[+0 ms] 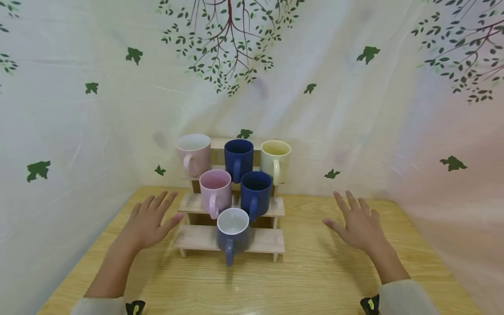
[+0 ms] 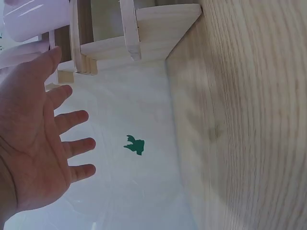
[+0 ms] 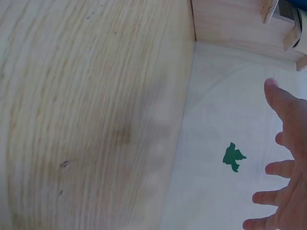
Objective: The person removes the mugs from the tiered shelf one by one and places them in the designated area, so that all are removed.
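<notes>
My left hand [image 1: 147,223] is held over the table just left of a stepped wooden rack [image 1: 193,236], fingers spread and holding nothing. To the right of the rack, my right hand [image 1: 359,225] hovers with its fingers apart, also holding nothing. On the rack's top step stand a pale pink mug [image 1: 200,155], a dark blue mug [image 1: 244,153] and a pale yellow mug [image 1: 281,162]. A pink mug [image 1: 216,192] and another dark blue mug [image 1: 256,194] share the middle step. The bottom step bears a grey-blue mug [image 1: 238,240] with a white inside. All handles point toward me.
The light wooden table [image 1: 307,271] extends around the rack. Behind it and along both sides hangs a pale curtain [image 1: 334,122] printed with branches and green leaf or bird shapes. Dark straps [image 1: 135,307] show by both sleeve cuffs.
</notes>
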The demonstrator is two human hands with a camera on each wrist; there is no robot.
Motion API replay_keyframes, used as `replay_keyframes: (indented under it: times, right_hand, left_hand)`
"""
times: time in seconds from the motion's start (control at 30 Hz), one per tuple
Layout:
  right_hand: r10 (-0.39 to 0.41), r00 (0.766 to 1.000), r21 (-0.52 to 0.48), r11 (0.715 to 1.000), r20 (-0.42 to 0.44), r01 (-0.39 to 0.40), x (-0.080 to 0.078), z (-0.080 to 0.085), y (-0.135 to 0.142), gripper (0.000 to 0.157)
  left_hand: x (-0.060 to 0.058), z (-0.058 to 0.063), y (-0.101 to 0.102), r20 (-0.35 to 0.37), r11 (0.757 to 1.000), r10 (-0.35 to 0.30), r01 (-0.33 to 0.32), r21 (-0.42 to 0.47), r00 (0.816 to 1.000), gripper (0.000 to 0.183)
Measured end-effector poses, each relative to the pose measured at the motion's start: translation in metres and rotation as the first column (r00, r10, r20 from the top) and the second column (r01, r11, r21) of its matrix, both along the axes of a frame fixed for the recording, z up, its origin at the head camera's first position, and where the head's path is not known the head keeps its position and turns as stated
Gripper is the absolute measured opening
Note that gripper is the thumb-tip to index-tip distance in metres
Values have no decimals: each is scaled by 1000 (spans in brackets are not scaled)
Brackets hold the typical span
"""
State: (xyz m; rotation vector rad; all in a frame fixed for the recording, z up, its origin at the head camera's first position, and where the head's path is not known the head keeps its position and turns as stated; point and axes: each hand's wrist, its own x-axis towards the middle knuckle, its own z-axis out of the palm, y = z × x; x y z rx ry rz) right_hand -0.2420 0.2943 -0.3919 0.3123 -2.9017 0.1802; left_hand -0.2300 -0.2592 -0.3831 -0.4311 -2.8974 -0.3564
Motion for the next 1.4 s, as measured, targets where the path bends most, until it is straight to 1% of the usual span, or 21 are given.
replay_keyframes:
  times: [0.1,0.2,0.33,0.5,0.57,0.63,0.73,0.8,0.93,1.0,1.17,1.3,1.37,1.4]
  right_hand:
    - [33,999,-19,999,-33,-33,-4,1,-3,90]
    - [59,997,-47,997,-49,-61,-6,4,-8,87]
    - [85,994,-79,993,-65,-90,-10,10,-17,83]
    - [111,991,-101,988,-77,-119,-15,20,-31,80]
    - [119,990,-109,986,-81,-128,-17,24,-38,79]
    - [129,987,-115,984,-92,-139,-19,27,-45,78]
    - [151,981,-120,979,-121,-165,-20,33,-55,74]
    - [177,973,-123,973,-149,-196,-21,36,-61,72]
    - [228,950,-111,960,-215,-256,-23,42,-70,64]
    - [245,939,-102,956,-243,-276,-25,45,-75,62]
    - [282,914,-105,940,-293,-324,-27,53,-87,57]
    - [300,896,-114,929,-326,-353,-27,58,-96,53]
    - [304,890,-123,924,-341,-363,-27,60,-101,51]
    - [304,887,-131,921,-346,-367,-27,61,-103,51]
  left_hand:
    - [-8,-4,-1,-16,999,-19,20,27,1000,72]
    - [-14,-7,0,-20,995,-36,38,88,999,70]
    - [-25,-12,4,-28,983,-61,65,173,998,69]
    - [-36,-14,11,-16,968,-72,73,239,997,68]
    - [-40,-15,13,-7,960,-74,74,271,997,67]
    - [-43,-15,15,-4,946,-82,80,313,997,64]
    - [-47,-16,17,-24,927,-78,81,367,997,58]
    - [-49,-18,18,-43,915,-68,79,397,997,55]
    - [-50,-22,21,-70,893,-26,55,448,997,50]
    - [-50,-24,23,-71,875,-3,36,483,997,48]
    - [-49,-28,25,-35,816,56,-25,578,998,43]
    - [-49,-31,25,-13,776,92,-63,628,996,42]
    - [-48,-32,26,5,746,109,-85,661,994,42]
    - [-47,-33,26,18,725,118,-98,681,993,42]
